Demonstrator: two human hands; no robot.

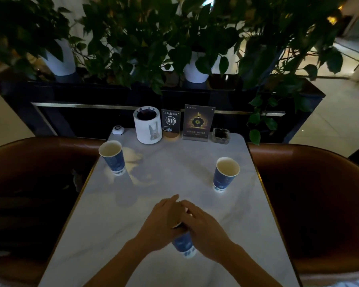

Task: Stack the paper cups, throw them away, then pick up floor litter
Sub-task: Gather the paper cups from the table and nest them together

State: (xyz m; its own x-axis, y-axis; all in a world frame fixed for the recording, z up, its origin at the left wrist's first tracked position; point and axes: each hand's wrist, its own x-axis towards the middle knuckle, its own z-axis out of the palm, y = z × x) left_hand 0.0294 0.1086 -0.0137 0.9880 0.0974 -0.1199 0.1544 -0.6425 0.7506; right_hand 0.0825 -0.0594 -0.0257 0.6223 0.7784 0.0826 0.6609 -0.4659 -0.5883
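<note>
Pale marbled tabletop [170,183], gold-edged, flanked by brown seats in a dim room. Near cup [183,244] upright at the front centre, left hand [161,222] and right hand [205,228] both cupped over its top. 2 more blue cups: 1 far left [112,160], 1 right [226,174]. Planter of leafy plants [174,38] behind.

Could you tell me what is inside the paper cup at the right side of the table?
The right cup stands upright and open, and only its pale inner wall shows. No liquid or litter is visible, but the bottom is hidden by the near wall.
</note>
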